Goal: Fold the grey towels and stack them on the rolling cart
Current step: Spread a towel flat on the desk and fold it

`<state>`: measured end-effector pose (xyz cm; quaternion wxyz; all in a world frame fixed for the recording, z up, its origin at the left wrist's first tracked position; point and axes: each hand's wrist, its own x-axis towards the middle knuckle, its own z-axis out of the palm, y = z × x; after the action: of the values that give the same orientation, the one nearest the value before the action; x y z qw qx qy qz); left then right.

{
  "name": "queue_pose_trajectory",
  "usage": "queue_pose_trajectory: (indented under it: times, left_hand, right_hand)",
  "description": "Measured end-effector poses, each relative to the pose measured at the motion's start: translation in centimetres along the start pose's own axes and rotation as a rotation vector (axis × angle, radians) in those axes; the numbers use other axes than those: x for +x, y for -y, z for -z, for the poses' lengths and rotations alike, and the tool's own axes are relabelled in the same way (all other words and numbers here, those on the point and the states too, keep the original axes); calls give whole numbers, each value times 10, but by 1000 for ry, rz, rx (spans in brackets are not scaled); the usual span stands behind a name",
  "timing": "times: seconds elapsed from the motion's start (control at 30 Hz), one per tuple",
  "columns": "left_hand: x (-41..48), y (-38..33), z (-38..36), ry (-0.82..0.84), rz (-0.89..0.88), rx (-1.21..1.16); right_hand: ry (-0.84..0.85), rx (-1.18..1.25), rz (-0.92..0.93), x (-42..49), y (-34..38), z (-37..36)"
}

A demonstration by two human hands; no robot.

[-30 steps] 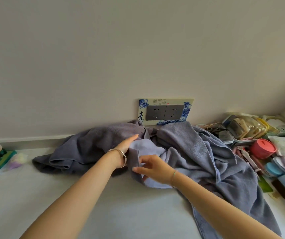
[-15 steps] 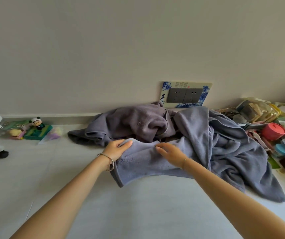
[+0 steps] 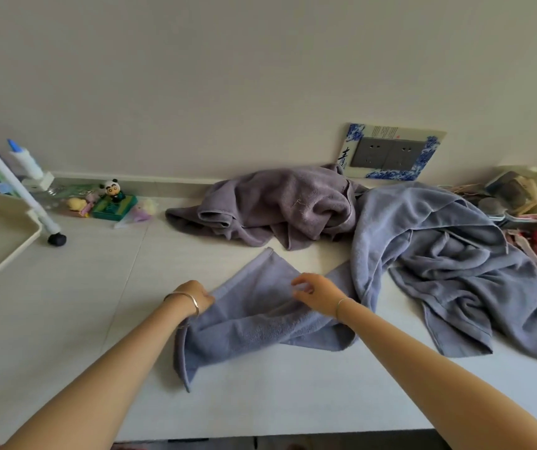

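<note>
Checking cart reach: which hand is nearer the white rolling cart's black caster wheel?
Left. The left hand, gripping the edge of the blue-grey terry towel, lies right of the black caster wheel and closer to the camera; the right hand is further right, over that towel.

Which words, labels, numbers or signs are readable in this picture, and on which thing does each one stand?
"青": a black brush character on the left side of the blue-and-white socket frame on the wall.
Small print along the top edge of the same frame: too small to read.
Print on the green box under the panda figure: blurred, not readable.
Print on the packets at the right: blurred, not readable.
</note>
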<state>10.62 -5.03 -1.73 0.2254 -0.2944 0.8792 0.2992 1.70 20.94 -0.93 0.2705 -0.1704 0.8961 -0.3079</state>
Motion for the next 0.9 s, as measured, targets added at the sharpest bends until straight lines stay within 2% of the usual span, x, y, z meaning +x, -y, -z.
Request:
queue_pose_trajectory:
  times: [0.07, 0.2, 0.33, 0.4, 0.5, 0.57, 0.67, 0.8, 0.9]
  left_hand:
    - [-3, -8, -8, -11, 0, -21]
    - [2, -7, -22, -61, -50, -52]
    - [2, -3, -28, -105, -244, -332]
    - [-3, 4, -24, -153, -325, -488]
    - [-12, 28, -6, -213, -370, -630]
    - [-13, 49, 10, -257, -338, -661]
    - [-10, 85, 31, -410, -212, -654]
    - [-4, 117, 45, -500, -89, -549]
    - [8, 121, 45, -508, -46, -438]
  right_hand:
    - [-75, 4, -43, 13, -4, 0]
    - [-63, -93, -150, 42, -11, -13]
    - [-80, -374, -208, 56, -14, -18]
    - [-70, -392, -132, 60, -7, -18]
    - [-150, -183, 78, 64, 21, -22]
    - [-184, -63, 190, 69, 50, -28]
    - [-162, -10, 284, 81, 94, -47]
    - [-46, 39, 250, 95, 115, -75]
    - [-59, 99, 211, 97, 105, -73]
